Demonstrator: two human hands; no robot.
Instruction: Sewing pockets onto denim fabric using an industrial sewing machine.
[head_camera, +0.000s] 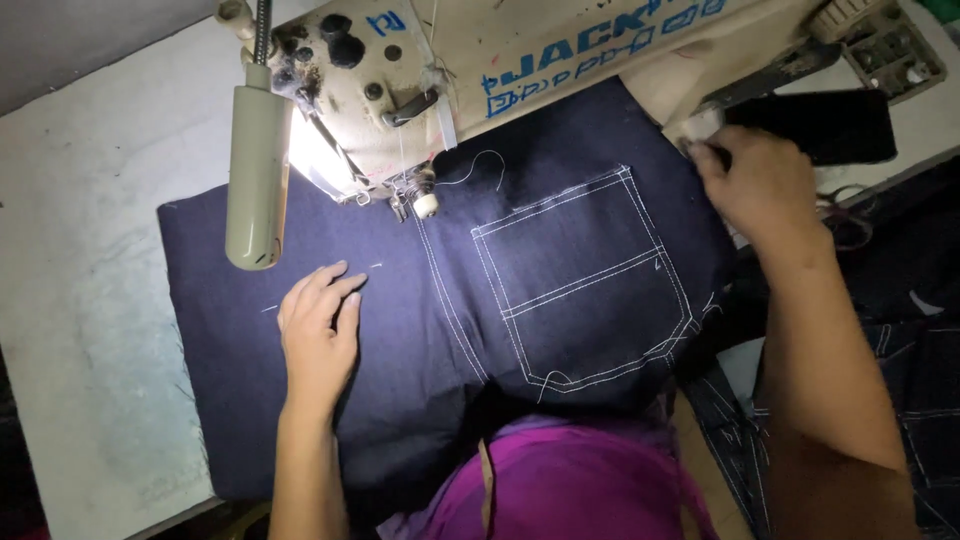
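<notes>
A dark navy denim piece (400, 330) lies spread on the sewing table, with a patch pocket (585, 280) outlined in white stitching. My left hand (320, 325) rests flat on the denim, fingers slightly apart, left of the needle. My right hand (755, 185) reaches to the far right edge of the denim beside the machine body, fingers curled; whether it grips anything there is unclear. The presser foot and needle (420, 195) sit on the fabric at the top of a double white seam.
The cream sewing machine (470, 60) spans the top, with a lit lamp (258, 170) hanging left of the needle. A black phone (830, 125) lies at the right. More stitched denim (920, 400) piles at lower right. The white tabletop (80, 300) extends left.
</notes>
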